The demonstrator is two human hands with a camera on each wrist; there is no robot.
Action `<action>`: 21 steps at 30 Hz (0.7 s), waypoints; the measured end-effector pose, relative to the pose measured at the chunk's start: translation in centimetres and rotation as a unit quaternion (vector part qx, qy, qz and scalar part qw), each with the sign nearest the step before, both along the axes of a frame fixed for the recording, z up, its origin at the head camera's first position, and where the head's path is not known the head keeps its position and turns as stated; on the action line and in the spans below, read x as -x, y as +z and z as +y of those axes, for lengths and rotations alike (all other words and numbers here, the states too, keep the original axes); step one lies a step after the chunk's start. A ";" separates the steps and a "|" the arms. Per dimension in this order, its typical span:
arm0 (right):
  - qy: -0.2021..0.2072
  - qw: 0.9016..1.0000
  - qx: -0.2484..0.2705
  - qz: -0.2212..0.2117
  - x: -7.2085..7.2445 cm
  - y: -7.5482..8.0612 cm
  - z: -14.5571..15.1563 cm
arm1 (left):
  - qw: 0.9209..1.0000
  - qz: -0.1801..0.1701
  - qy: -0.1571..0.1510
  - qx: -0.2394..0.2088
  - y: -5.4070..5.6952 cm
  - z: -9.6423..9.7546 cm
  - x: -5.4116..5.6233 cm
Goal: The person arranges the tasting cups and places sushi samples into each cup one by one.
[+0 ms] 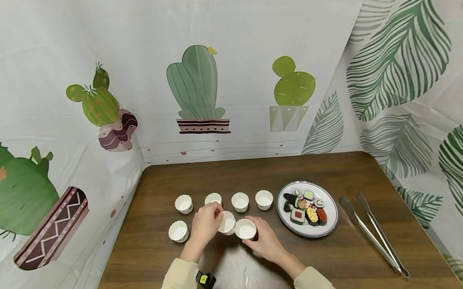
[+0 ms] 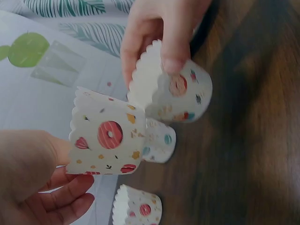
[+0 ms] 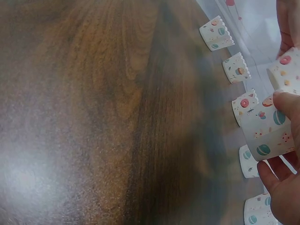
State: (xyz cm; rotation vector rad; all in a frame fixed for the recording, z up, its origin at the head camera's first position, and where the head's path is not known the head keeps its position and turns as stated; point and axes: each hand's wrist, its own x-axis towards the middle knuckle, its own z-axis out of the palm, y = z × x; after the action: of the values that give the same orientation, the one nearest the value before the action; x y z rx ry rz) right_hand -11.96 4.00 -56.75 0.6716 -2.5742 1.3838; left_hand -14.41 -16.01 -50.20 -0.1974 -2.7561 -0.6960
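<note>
My left hand (image 1: pixel 206 221) pinches a white paper baking cup (image 1: pixel 228 223) by its scalloped rim, thumb on one side and fingers on the other. In the left wrist view this cup shows a pink donut print. Close beside it, my right hand (image 1: pixel 266 241) grips a second paper baking cup (image 1: pixel 245 229) around its side, with teal and red prints in the right wrist view. The two cups overlap at their edges in the left wrist view, both raised above the table. Behind the hands stands a row of matching paper baking cups (image 1: pixel 240 202).
Another baking cup (image 1: pixel 179 232) stands left of my left hand. To the right, a round plate (image 1: pixel 322 232) carries several sushi pieces (image 1: pixel 311 216). Metal tongs (image 1: pixel 371 235) lie spread beyond it on the wooden table (image 1: pixel 144 271). A printed cloth (image 1: pixel 247 65) hangs behind.
</note>
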 end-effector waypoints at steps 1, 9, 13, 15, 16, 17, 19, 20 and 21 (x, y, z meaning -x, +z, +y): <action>-0.001 1.000 -0.002 0.002 0.0 -0.1 0.0 | 1.000 0.002 0.002 0.001 -0.2 -0.2 0.0; -0.013 1.000 -0.018 0.015 -0.1 -0.4 0.2 | 1.000 -0.006 0.020 0.000 -0.7 -1.5 0.2; -0.014 1.000 -0.017 0.005 -0.2 -0.4 0.3 | 0.999 -0.021 0.029 0.003 -0.8 -2.0 0.2; -0.015 1.000 -0.019 0.001 -0.2 -0.3 0.3 | 0.999 -0.030 0.030 0.006 -1.0 -2.2 0.2; -0.014 1.000 -0.019 -0.006 -0.2 -0.3 0.3 | 0.999 -0.034 0.030 0.008 -1.2 -2.3 0.2; -0.015 1.000 -0.019 -0.008 -0.2 -0.3 0.3 | 0.999 -0.039 0.031 0.013 -1.4 -2.4 0.3; -0.014 1.000 -0.019 -0.013 -0.2 -0.2 0.3 | 0.998 -0.052 0.033 0.021 -1.8 -2.6 0.4; -0.014 1.000 -0.020 -0.012 -0.2 -0.2 0.3 | 0.997 -0.060 0.037 0.024 -2.0 -2.7 0.5; -0.014 1.000 -0.020 -0.013 -0.2 -0.2 0.3 | 0.997 -0.066 0.039 0.029 -2.3 -2.8 0.6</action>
State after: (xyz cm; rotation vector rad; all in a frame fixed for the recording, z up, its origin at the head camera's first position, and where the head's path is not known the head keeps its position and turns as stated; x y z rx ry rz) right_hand -11.71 4.25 -56.91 0.6241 -2.6261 1.3449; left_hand -14.98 -18.78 -52.45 -0.0586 -2.8937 -0.6300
